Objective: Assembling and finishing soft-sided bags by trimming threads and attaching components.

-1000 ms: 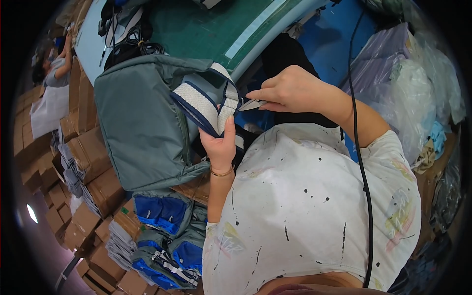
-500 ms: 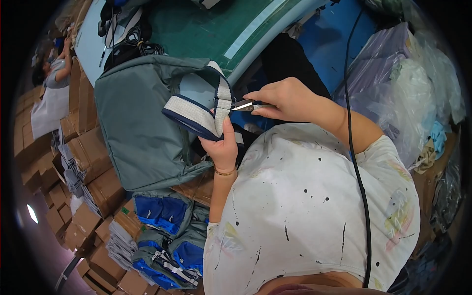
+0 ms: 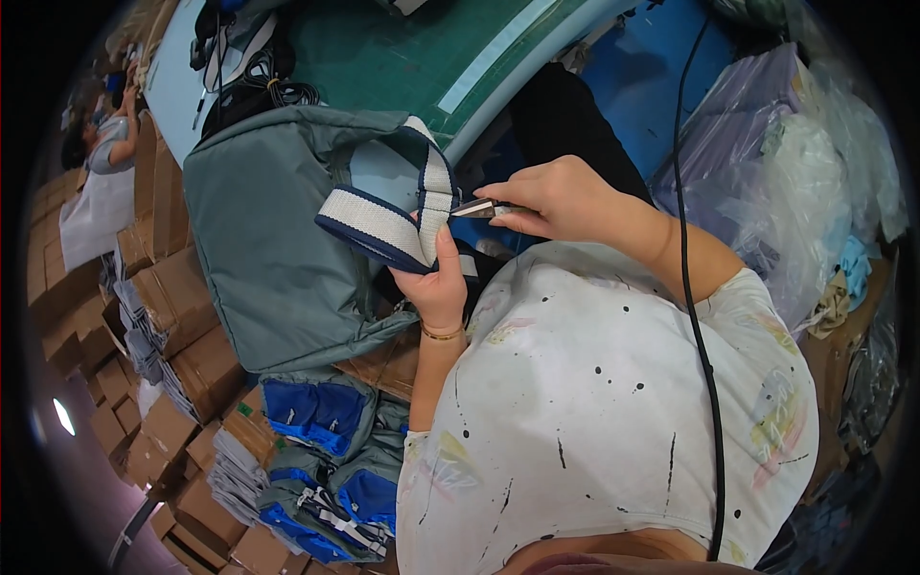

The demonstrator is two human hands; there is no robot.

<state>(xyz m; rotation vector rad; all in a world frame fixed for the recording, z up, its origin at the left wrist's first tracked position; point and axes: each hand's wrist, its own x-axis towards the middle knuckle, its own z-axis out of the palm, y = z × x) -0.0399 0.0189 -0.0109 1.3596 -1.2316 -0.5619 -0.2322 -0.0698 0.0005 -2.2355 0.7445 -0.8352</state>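
Note:
A grey-green bag [image 3: 278, 240] lies at the edge of the work table, and a white webbing strap [image 3: 369, 218] with navy borders loops out from its right side. My left hand [image 3: 437, 283] grips the strap from below, its thumb pressed on the webbing. In my right hand [image 3: 561, 199] is a pair of thread snips [image 3: 481, 208], held closed-fingered with the metal blades pointing left. The tips of the snips meet the strap's edge just above my left thumb.
The table has a green mat [image 3: 383, 57], with black cords [image 3: 273, 81] at its far left. Blue-and-grey bags [image 3: 321, 412] are piled below, beside cardboard boxes [image 3: 163, 431]. Plastic-wrapped bundles [image 3: 738, 125] stand right. A black cable [image 3: 692, 316] hangs before me. Another person [image 3: 110, 144] is far left.
My right hand has shifted very slightly, with the snips still at the strap's edge. The left hand, the strap and the bag stay almost where they were.

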